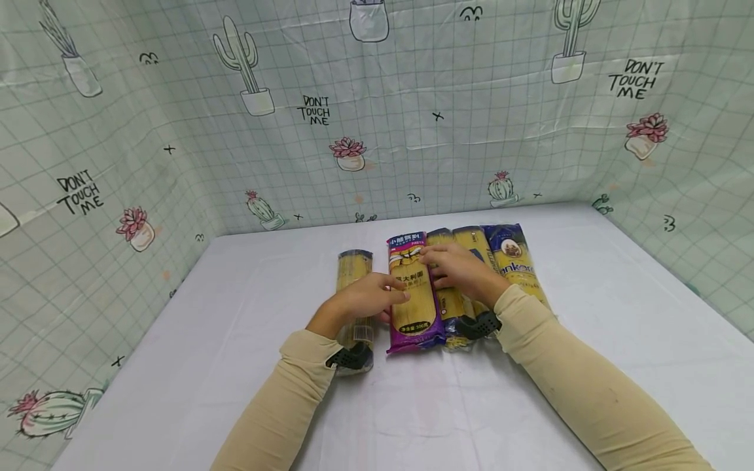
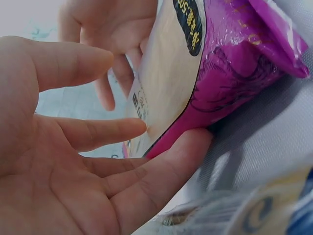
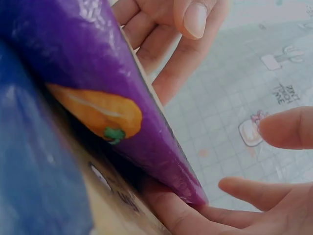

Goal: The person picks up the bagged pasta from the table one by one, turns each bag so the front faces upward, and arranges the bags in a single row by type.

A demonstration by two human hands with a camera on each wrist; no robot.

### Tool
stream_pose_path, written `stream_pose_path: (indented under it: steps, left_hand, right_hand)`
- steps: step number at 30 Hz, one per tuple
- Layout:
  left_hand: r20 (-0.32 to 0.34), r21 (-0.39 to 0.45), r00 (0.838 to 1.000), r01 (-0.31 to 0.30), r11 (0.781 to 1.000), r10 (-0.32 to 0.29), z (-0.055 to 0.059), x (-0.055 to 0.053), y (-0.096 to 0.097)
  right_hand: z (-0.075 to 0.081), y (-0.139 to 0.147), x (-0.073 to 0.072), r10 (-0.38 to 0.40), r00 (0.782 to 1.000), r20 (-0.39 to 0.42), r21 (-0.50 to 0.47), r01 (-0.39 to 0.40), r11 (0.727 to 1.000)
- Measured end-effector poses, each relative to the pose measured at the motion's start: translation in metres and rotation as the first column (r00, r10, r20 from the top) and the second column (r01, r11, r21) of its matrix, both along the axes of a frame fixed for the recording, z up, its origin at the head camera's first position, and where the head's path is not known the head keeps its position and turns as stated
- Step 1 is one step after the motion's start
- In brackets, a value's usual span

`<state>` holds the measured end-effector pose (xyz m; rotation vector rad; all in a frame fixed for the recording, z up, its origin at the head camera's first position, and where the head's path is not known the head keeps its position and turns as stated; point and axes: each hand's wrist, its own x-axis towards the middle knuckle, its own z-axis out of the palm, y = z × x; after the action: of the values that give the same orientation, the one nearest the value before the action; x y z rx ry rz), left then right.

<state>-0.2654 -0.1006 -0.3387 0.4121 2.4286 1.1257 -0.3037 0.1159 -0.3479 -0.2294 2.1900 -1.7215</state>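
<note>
A purple-edged packet of spaghetti (image 1: 415,304) lies on the white table between my two hands. My left hand (image 1: 365,296) is at its left side; in the left wrist view the lower fingers (image 2: 188,149) touch the purple edge, and the thumb stands off it. On the other side is my right hand (image 1: 462,267), its lower fingertips tucked against the packet's edge in the right wrist view, thumb apart. Another clear spaghetti packet (image 1: 355,263) lies partly hidden under my left forearm and hand. Right of the purple packet, a yellow spaghetti packet (image 1: 450,304) is partly covered by my right hand.
Further right lie another yellow pasta packet (image 1: 471,237) and a blue-topped pasta packet (image 1: 518,265), side by side and partly behind my right arm. A patterned cloth (image 1: 400,157) hangs behind and beside the white table (image 1: 253,294).
</note>
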Motion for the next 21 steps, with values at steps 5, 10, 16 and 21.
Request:
stream_pose_path:
  steps: [5,10,16,21]
  left_hand:
    - [-0.019,-0.032,1.000,0.005,0.999,-0.006,-0.0007,-0.0010,0.0014]
    - [-0.030,-0.044,1.000,0.006,0.999,-0.007,-0.0011,-0.0012,0.0022]
    - [-0.009,-0.010,1.000,-0.018,1.000,0.018,-0.0017,-0.0017,0.0008]
    - [0.010,0.031,0.997,-0.076,0.997,0.076,-0.0005,-0.0036,-0.0015]
  right_hand:
    - [-0.0008,0.0030,-0.0004,-0.018,1.000,-0.024,-0.060,0.017,0.998]
    - [-0.0008,0.0082,-0.0012,-0.060,0.996,-0.067,-0.136,0.050,0.989]
    - [0.0022,0.0077,-0.0013,-0.068,0.995,-0.068,-0.145,0.057,0.988]
    - [0.0050,0.0058,0.0003,-0.086,0.994,-0.069,-0.148,0.075,0.986]
